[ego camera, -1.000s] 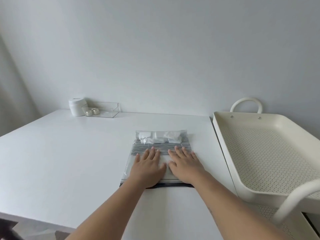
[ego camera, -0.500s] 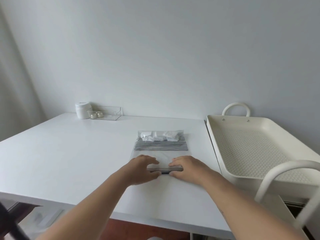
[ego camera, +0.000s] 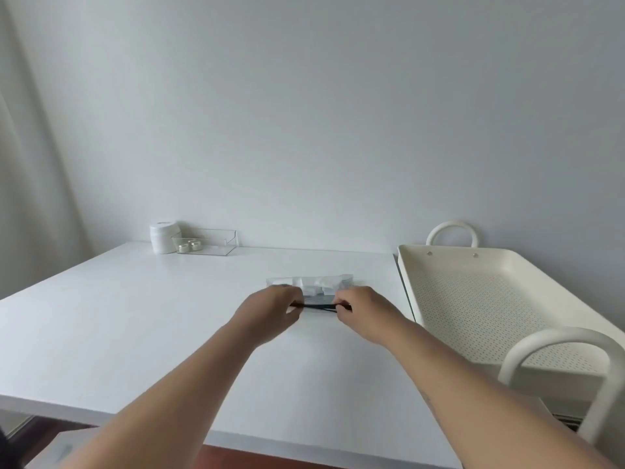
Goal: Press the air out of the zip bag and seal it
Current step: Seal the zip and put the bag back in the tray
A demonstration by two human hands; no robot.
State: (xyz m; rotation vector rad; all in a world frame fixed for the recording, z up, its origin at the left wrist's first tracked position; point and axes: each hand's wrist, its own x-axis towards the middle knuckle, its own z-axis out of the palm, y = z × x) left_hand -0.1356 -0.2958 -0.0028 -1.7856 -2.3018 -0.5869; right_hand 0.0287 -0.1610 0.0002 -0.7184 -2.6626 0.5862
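Bag: the zip bag lies on the table, near its right edge and close to the cart tray; only its far part and the dark zip strip show, the rest sits behind the hands.
Zip strip: a thin dark line runs between the two hands, lifted slightly at the near edge of the bag; blurred, so whether it is closed cannot be told.
Contents: white packets and a striped piece show through the clear plastic; details are too small to read.
Left hand: left hand pinches the left end of the zip strip, fingers curled; its fingertips are hidden behind the knuckles.
Right hand: right hand pinches the right end of the strip, thumb and fingers closed on it.
Arms: both bare forearms reach in from the bottom edge, cut off by the frame.
Tray: a cream perforated tray stands just right of the table; its near handle is cut off at the right edge.
Back corner: a white jar stands beside a clear box holding two small round items, hard to identify.
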